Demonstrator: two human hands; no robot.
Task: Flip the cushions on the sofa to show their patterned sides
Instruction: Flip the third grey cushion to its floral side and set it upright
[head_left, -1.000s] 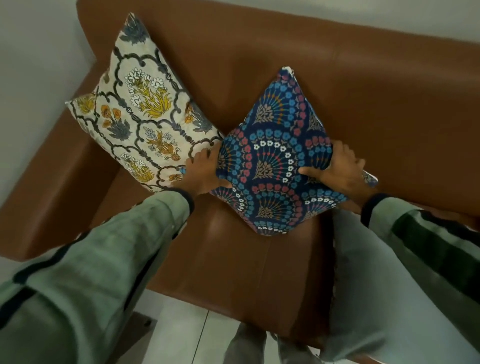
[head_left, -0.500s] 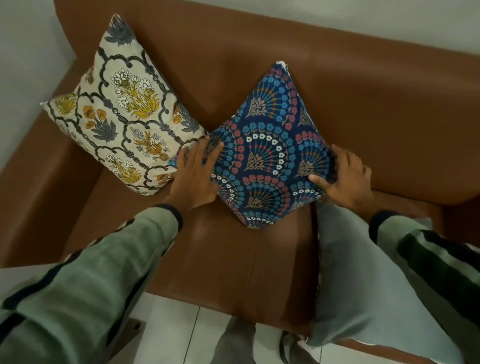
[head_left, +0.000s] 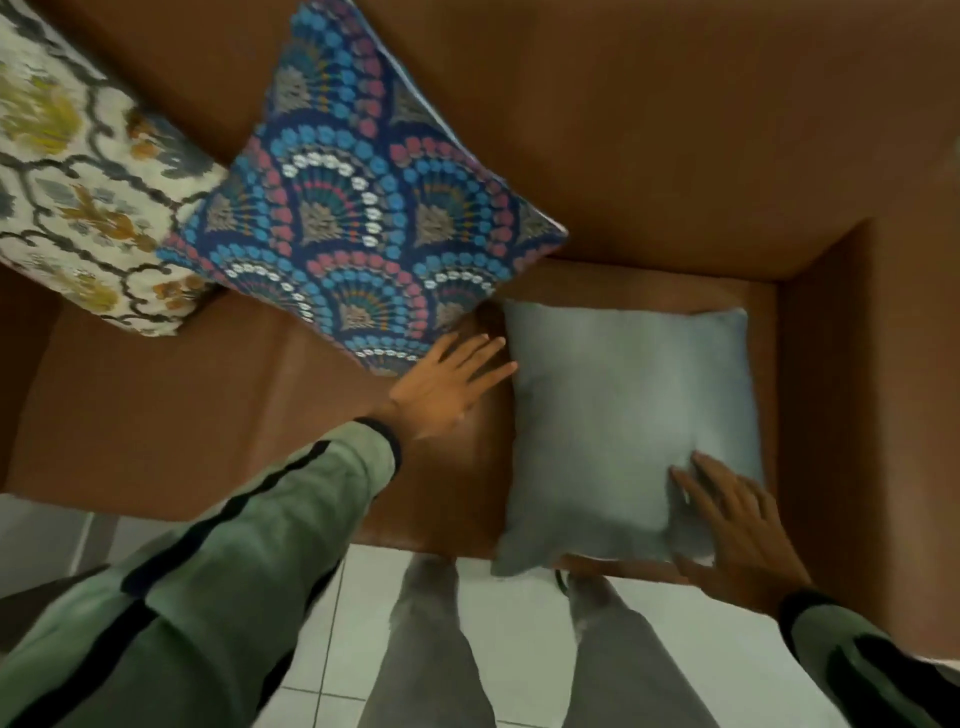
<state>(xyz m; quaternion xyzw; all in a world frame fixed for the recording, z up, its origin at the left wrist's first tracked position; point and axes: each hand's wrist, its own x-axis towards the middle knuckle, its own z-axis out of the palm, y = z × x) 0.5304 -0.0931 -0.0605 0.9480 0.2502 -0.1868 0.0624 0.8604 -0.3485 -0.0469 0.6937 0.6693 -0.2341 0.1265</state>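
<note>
Three cushions are on the brown leather sofa (head_left: 675, 130). A cream floral cushion (head_left: 78, 171) leans at the far left, patterned side out. Beside it a blue fan-patterned cushion (head_left: 358, 218) leans on the backrest. A plain pale grey-blue cushion (head_left: 628, 415) lies flat on the seat at the right, plain side up. My left hand (head_left: 447, 384) hovers open over the seat, fingers spread, between the blue cushion's lower corner and the grey cushion's left edge. My right hand (head_left: 732, 525) rests open on the grey cushion's near right corner.
The sofa's right armrest (head_left: 852, 415) stands close beside the grey cushion. The bare seat (head_left: 182, 405) stretches to the left. White floor tiles (head_left: 363, 597) and my legs in grey trousers (head_left: 415, 649) are below the sofa's front edge.
Both hands have let go of the blue cushion, which now leans on the backrest. The view has swung right. My hands have moved to the grey cushion.
</note>
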